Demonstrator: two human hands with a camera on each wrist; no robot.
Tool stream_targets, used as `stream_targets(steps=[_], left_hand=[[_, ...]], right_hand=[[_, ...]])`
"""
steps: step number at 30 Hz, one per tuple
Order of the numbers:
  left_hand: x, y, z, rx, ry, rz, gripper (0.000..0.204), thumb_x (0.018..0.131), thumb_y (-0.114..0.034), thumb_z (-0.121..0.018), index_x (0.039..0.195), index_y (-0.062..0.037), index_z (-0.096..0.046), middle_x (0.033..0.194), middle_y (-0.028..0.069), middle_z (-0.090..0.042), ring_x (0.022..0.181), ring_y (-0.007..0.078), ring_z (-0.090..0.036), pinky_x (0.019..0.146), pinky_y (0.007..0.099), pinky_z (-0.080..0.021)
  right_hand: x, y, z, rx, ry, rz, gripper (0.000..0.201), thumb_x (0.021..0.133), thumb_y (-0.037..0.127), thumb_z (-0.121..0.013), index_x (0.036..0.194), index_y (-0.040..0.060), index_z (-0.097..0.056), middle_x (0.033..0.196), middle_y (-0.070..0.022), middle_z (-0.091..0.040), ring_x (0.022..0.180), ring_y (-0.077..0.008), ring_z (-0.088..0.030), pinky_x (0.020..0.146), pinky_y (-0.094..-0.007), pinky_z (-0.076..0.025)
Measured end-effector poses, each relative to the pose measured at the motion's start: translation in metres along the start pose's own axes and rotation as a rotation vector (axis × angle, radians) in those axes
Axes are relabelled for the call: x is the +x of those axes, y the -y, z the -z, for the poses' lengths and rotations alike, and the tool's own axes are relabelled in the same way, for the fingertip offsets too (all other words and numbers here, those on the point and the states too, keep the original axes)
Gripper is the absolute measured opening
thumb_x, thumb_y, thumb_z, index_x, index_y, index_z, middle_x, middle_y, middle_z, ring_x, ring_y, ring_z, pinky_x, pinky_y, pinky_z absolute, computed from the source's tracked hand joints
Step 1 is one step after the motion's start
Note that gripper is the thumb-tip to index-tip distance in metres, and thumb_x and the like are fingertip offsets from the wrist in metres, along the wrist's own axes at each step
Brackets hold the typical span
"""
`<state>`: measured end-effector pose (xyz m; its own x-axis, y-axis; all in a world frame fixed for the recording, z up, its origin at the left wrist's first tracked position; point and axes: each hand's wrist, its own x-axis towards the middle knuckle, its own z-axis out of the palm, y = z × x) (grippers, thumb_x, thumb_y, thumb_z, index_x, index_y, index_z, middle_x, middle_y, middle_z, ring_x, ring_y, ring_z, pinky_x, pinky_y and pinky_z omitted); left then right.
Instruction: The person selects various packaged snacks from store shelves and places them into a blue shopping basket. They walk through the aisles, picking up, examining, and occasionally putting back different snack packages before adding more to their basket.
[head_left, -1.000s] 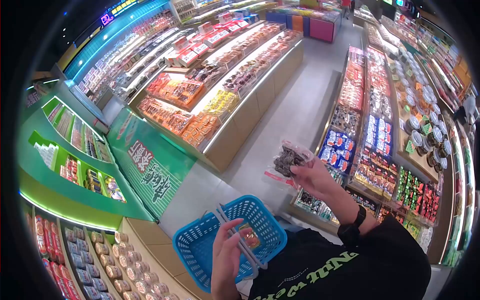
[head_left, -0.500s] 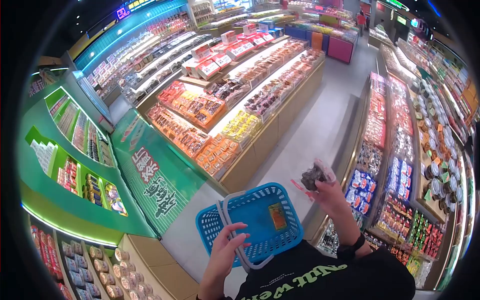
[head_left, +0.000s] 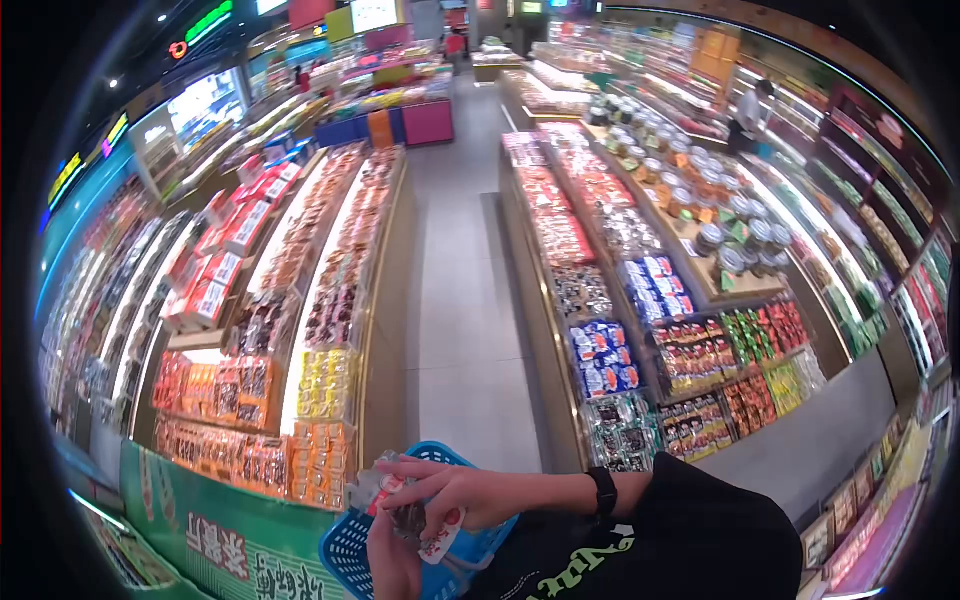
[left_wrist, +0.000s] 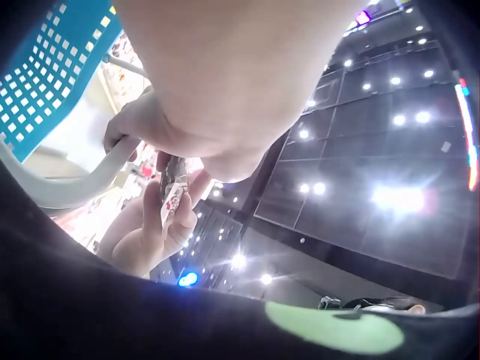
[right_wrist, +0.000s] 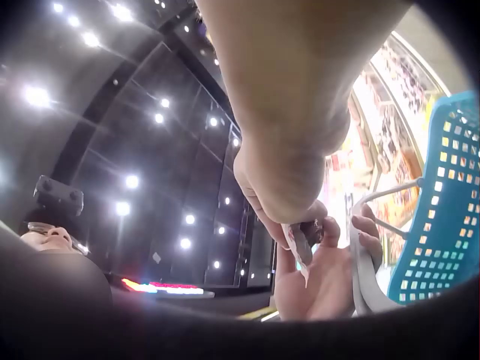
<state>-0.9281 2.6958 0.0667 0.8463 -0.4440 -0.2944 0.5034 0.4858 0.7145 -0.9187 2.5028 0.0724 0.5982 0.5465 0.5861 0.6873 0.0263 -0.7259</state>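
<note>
My right hand [head_left: 455, 492] holds a clear plastic packet of dark dried snack pieces [head_left: 410, 519], with red and white print, above the blue shopping basket [head_left: 345, 556]. Just below it, my left hand [head_left: 392, 562] is up against the packet. In the left wrist view, fingers of the left hand curl round the pale basket handle [left_wrist: 71, 187]. The right wrist view has the packet [right_wrist: 303, 241] between the two hands, the left palm facing it. Most of the basket's inside is hidden behind the hands and forearm.
Ahead runs a grey aisle [head_left: 460, 330]. On its left stands a counter of orange and yellow packaged snacks [head_left: 325, 385]; on its right, bins of blue packets [head_left: 603, 358] and lidded jars [head_left: 735, 250]. A green panel [head_left: 190, 525] borders the front left. A person [head_left: 748, 115] stands far right.
My right hand has brought the packet leftward, over the basket to my left hand. The head view has swung right, so the aisle is now central. The basket sits lower in view.
</note>
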Motion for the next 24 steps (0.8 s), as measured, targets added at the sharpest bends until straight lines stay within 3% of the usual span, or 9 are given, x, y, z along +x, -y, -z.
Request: stream_targets(steps=[1,2,5,9,12,16,21,23,24], left_hand=[[0.009,-0.006,0.0,-0.06,0.047,0.061,0.034,0.093,-0.014,-0.049,0.123,0.0008,-0.045,0.112,0.0122,-0.058,0.101,0.0226,-0.058,0.083,0.0364,-0.049],[0.011,-0.002,-0.007,0.113,-0.043,0.025,0.03,0.095,-0.024,-0.045,0.115,-0.0027,-0.051,0.108,0.0102,-0.059,0.098,0.0214,-0.058,0.081,0.0373,-0.049],[0.024,-0.013,-0.013,0.27,0.301,0.142,0.045,0.097,-0.024,-0.042,0.134,-0.0001,-0.034,0.126,0.0109,-0.049,0.112,0.0218,-0.052,0.096,0.0343,-0.041],[0.041,0.005,-0.022,0.4,0.402,0.336,0.038,0.095,-0.017,-0.045,0.127,0.0038,-0.042,0.116,0.0108,-0.055,0.105,0.018,-0.055,0.093,0.0317,-0.042],[0.045,0.035,-0.038,0.365,0.499,0.402,0.035,0.096,-0.018,-0.044,0.123,0.0038,-0.046,0.112,0.0104,-0.058,0.102,0.0173,-0.057,0.091,0.0308,-0.043],[0.02,0.07,-0.088,0.422,0.648,0.468,0.033,0.096,-0.02,-0.045,0.118,0.0037,-0.053,0.109,0.009,-0.06,0.1,0.0148,-0.057,0.089,0.0285,-0.044],[-0.019,0.135,-0.143,0.591,0.948,0.578,0.032,0.095,-0.02,-0.049,0.118,0.0013,-0.057,0.102,0.0048,-0.062,0.092,0.0091,-0.056,0.081,0.0223,-0.044],[-0.051,0.176,-0.175,0.604,0.921,0.592,0.031,0.095,-0.023,-0.048,0.112,-0.0001,-0.061,0.095,0.0021,-0.063,0.084,0.0065,-0.056,0.073,0.0207,-0.045],[-0.068,0.196,-0.192,0.651,1.077,0.568,0.032,0.095,-0.025,-0.048,0.112,-0.0021,-0.062,0.09,0.0009,-0.062,0.079,0.0057,-0.056,0.069,0.0205,-0.045]], right_hand=[[-0.004,0.006,0.001,-0.028,-0.032,-0.02,0.013,0.066,0.0,-0.071,0.076,0.0086,-0.069,0.138,-0.0103,-0.044,0.139,-0.0368,-0.012,0.109,-0.0517,-0.018],[-0.01,0.015,0.001,0.02,-0.099,-0.102,0.01,0.067,0.001,-0.071,0.071,0.0081,-0.067,0.141,-0.0109,-0.04,0.139,-0.0366,-0.009,0.11,-0.0516,-0.017],[-0.028,0.028,-0.006,-0.006,-0.278,-0.241,0.01,0.067,0.0,-0.072,0.067,0.008,-0.065,0.147,-0.0132,-0.027,0.14,-0.0358,-0.002,0.11,-0.0508,-0.015],[-0.057,0.063,-0.017,-0.116,-0.503,-0.477,0.013,0.068,-0.005,-0.068,0.066,0.0079,-0.065,0.149,-0.0179,-0.021,0.14,-0.0348,-0.002,0.109,-0.0492,-0.019],[-0.086,0.089,-0.028,0.094,-0.745,-0.549,0.022,0.072,-0.011,-0.058,0.071,0.0089,-0.067,0.148,-0.0185,-0.021,0.136,-0.0339,-0.024,0.106,-0.042,-0.028],[-0.141,0.142,-0.053,0.035,-0.917,-0.626,0.029,0.078,-0.014,-0.045,0.079,0.0058,-0.067,0.148,-0.0192,-0.021,0.131,-0.0322,-0.036,0.102,-0.0399,-0.034],[-0.236,0.227,-0.092,0.089,-1.014,-0.532,0.031,0.078,-0.017,-0.042,0.081,0.0026,-0.067,0.149,-0.02,-0.017,0.126,-0.0324,-0.042,0.098,-0.0391,-0.039],[-0.278,0.267,-0.113,0.198,-1.205,-0.494,0.027,0.076,-0.012,-0.046,0.087,0.0015,-0.067,0.15,-0.0197,-0.014,0.127,-0.0319,-0.039,0.096,-0.0366,-0.041],[-0.305,0.284,-0.126,0.192,-1.204,-0.491,0.027,0.076,-0.012,-0.046,0.087,0.0015,-0.067,0.15,-0.0197,-0.014,0.127,-0.0319,-0.039,0.096,-0.0366,-0.041]])
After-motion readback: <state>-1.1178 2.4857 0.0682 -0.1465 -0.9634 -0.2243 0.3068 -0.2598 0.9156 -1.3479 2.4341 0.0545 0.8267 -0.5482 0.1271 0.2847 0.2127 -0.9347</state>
